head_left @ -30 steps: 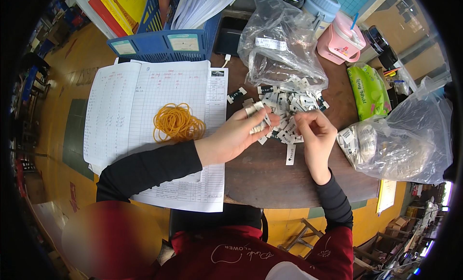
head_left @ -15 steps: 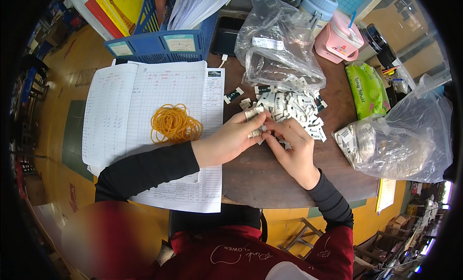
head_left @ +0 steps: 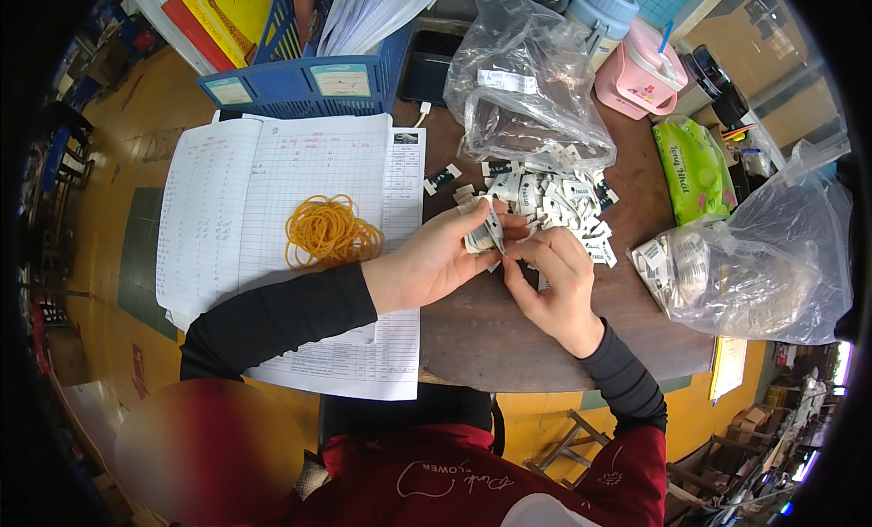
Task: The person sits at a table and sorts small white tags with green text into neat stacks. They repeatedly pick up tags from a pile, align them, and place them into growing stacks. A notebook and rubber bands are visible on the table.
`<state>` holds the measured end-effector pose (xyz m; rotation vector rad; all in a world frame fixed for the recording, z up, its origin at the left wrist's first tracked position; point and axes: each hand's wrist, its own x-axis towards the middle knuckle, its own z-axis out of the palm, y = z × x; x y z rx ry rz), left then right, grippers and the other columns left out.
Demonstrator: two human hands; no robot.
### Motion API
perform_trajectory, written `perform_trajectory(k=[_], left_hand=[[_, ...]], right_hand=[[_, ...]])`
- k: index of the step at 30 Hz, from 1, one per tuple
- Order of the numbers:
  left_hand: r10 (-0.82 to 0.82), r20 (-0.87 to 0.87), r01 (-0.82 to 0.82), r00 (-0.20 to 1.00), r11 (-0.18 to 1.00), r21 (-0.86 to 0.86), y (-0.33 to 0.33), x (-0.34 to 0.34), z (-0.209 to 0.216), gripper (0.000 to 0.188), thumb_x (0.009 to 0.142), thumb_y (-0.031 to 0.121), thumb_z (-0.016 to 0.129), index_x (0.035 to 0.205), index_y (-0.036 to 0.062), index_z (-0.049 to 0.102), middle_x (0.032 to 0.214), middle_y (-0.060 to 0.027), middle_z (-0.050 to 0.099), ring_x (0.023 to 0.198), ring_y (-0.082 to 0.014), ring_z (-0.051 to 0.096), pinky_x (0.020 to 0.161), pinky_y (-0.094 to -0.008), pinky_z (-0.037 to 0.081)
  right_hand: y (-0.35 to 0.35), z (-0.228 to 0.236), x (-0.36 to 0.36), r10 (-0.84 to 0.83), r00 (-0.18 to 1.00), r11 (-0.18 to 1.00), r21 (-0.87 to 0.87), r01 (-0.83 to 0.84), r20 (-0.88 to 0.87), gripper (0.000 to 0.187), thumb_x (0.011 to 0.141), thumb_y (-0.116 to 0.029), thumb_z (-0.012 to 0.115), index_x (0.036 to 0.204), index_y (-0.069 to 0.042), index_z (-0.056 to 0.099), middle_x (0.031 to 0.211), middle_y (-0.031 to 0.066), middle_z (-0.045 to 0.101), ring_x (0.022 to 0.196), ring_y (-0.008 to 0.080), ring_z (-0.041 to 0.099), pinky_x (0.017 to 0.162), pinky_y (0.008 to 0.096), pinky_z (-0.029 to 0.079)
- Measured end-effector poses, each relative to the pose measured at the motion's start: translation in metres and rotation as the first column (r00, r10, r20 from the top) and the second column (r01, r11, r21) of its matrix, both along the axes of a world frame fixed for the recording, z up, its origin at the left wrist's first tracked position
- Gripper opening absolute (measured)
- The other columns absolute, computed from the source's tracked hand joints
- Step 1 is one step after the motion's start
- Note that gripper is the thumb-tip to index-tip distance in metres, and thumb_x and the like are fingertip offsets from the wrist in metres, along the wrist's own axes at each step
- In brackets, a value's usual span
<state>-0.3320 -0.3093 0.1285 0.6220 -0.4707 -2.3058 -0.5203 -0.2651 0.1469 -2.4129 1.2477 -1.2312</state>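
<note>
A small bundle of white labels [head_left: 477, 240] lies in my left hand [head_left: 434, 262], its thumb and fingers closed around it. One label [head_left: 494, 225] stands out from the bundle, slanting across it. My right hand [head_left: 561, 286] pinches at that label's lower end with thumb and forefinger. Just beyond both hands a loose heap of white labels with dark print [head_left: 554, 200] spreads over the brown table [head_left: 554, 354]. A dark green label [head_left: 441, 178] lies at the heap's left side.
Left of my hands, orange rubber bands [head_left: 331, 232] rest on an open notebook [head_left: 204, 227]. Behind the heap is a clear plastic bag [head_left: 527, 91]. To the right are a green tissue pack [head_left: 692, 168] and a bag of bundled labels [head_left: 754, 273]. A blue file rack [head_left: 295, 91] stands far left.
A label now slants up from the bundle in my left hand, and my right fingertips are at its lower end. The left fingers have spread slightly behind it.
</note>
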Motion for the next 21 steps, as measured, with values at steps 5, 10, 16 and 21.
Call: perform_trajectory(k=[5,10,16,21], left_hand=[[0.027,0.071,-0.029,0.997,0.999,0.024,-0.003,0.001,-0.001,0.031,0.11,0.03,0.043,0.126,0.006,0.054,0.131,-0.0128,0.06,0.128,-0.0215,0.056,0.108,-0.036,0.049],[-0.092,0.118,0.093,0.989,0.996,-0.003,0.002,-0.003,0.002,0.033,0.11,0.028,0.044,0.131,0.0039,0.052,0.133,-0.0123,0.057,0.128,-0.0207,0.056,0.112,-0.0338,0.047],[-0.079,0.081,0.083,0.994,0.995,-0.051,0.006,-0.004,0.006,0.043,0.109,0.03,0.046,0.141,0.0019,0.047,0.138,-0.0071,0.052,0.13,-0.016,0.052,0.114,-0.0331,0.046],[-0.116,0.081,0.122,0.99,0.99,-0.073,0.004,-0.003,0.003,0.044,0.109,0.031,0.047,0.143,0.0028,0.046,0.136,-0.0059,0.053,0.128,-0.0151,0.053,0.112,-0.0322,0.046]], right_hand=[[0.002,0.004,-0.01,-0.02,0.967,0.96,0.274,-0.052,0.253,0.012,0.074,0.007,0.07,0.08,-0.001,0.063,0.08,0.0051,0.061,0.076,0.0153,0.057,0.071,0.0272,0.044],[-0.013,0.001,-0.018,-0.246,0.825,0.943,0.321,0.084,0.508,0.012,0.076,0.006,0.072,0.082,-0.002,0.065,0.077,0.0048,0.057,0.074,0.0151,0.055,0.069,0.0273,0.044],[-0.004,-0.004,-0.002,-0.036,0.993,0.996,-0.09,0.026,-0.112,0.016,0.07,-0.001,0.078,0.078,-0.008,0.067,0.085,0.0049,0.06,0.076,0.0258,0.056,0.068,0.0363,0.043],[-0.005,-0.002,-0.002,-0.07,0.993,0.997,-0.051,0.066,-0.09,0.019,0.067,0.0,0.081,0.082,-0.007,0.07,0.088,0.0052,0.061,0.081,0.0239,0.057,0.071,0.0349,0.044]])
